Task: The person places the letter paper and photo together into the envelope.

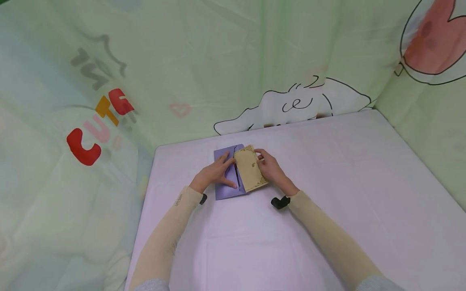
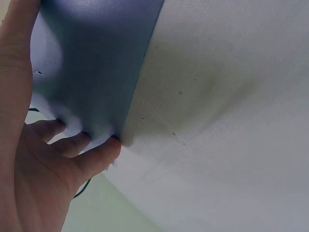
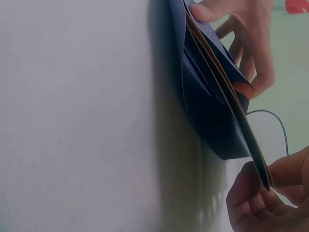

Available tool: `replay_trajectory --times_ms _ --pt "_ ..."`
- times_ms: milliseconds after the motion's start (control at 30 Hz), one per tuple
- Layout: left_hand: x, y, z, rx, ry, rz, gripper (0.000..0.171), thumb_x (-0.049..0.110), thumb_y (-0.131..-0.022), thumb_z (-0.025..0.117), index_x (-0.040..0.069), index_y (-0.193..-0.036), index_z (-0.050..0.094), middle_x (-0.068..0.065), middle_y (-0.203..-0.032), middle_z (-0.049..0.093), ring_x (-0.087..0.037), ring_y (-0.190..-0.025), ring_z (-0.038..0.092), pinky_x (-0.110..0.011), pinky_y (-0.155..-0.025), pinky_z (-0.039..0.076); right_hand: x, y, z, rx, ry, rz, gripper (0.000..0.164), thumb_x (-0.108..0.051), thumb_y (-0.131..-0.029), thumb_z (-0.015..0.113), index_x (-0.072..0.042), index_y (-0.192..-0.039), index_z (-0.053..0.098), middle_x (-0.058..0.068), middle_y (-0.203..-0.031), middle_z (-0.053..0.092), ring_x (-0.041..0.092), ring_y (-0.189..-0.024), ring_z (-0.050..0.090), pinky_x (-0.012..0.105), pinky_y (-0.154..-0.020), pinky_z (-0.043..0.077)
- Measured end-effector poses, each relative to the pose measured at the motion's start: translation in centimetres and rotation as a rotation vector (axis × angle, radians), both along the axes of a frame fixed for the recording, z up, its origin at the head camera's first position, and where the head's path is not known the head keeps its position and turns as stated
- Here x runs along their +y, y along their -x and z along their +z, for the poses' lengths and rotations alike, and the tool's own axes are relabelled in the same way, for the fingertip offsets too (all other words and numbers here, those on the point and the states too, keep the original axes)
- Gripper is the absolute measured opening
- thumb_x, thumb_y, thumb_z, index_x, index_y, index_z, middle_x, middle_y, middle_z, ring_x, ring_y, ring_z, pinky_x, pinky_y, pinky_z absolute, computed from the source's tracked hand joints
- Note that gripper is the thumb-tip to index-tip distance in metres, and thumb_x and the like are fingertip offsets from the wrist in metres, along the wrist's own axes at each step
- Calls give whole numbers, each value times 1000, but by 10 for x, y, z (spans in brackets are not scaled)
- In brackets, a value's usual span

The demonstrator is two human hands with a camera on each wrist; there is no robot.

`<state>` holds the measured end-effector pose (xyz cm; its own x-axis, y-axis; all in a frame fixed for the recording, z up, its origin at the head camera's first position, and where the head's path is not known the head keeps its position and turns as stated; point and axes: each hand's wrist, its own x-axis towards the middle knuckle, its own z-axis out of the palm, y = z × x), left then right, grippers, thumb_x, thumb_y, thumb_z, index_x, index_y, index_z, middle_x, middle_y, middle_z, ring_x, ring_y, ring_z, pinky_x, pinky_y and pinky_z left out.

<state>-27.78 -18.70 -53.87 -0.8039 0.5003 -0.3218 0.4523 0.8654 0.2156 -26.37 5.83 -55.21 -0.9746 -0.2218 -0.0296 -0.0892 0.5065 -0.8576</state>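
Observation:
A purple envelope (image 1: 228, 193) lies on the table with its mouth facing right. From that mouth a tan card (image 1: 249, 167) with patterned corners sticks out; its left edge sits inside the opening, and in the right wrist view the card (image 3: 224, 87) looks folded or layered. My left hand (image 1: 214, 173) rests spread on the envelope, thumb near the mouth, and fingertips touch its surface in the left wrist view. My right hand (image 1: 272, 167) pinches the card's outer right edge between thumb and fingers. The part of the card inside the envelope is hidden.
A pale lilac cloth covers the table (image 1: 327, 194). Cartoon-printed fabric walls (image 1: 218, 60) stand behind it and at both sides. Dark wrist straps with small devices (image 1: 280, 202) sit on both wrists.

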Motion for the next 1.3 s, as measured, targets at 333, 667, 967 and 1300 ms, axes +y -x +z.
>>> replay_trajectory --times_ms 333,667,967,1300 --pt "-5 -3 -1 25 -5 -3 102 69 -72 78 21 -149 33 -21 -168 9 -40 -154 19 -51 -116 37 -29 -2 -2 -3 5 -41 46 -3 -103 45 -6 -149 42 22 -118 62 28 -95 64 35 -76 52" --pt "-6 -7 2 6 -26 3 104 68 -73 77 19 -153 32 -21 -168 9 -38 -155 17 -52 -116 36 -49 -6 -7 3 15 -43 45 -3 -102 49 -3 -146 44 18 -110 65 23 -88 64 30 -70 52" --pt "-1 -4 2 15 -36 -10 107 66 -73 79 19 -155 31 -22 -168 9 -40 -154 18 -51 -117 35 -53 -3 -7 8 12 16 45 -4 -100 54 3 -144 46 21 -111 67 29 -95 69 34 -76 58" --pt "-3 -3 -2 18 -30 -21 113 65 -73 79 22 -160 21 -22 -168 7 -41 -154 17 -51 -117 35 -66 2 -14 92 -30 124 44 4 -93 58 9 -136 52 22 -107 67 31 -97 71 38 -83 58"
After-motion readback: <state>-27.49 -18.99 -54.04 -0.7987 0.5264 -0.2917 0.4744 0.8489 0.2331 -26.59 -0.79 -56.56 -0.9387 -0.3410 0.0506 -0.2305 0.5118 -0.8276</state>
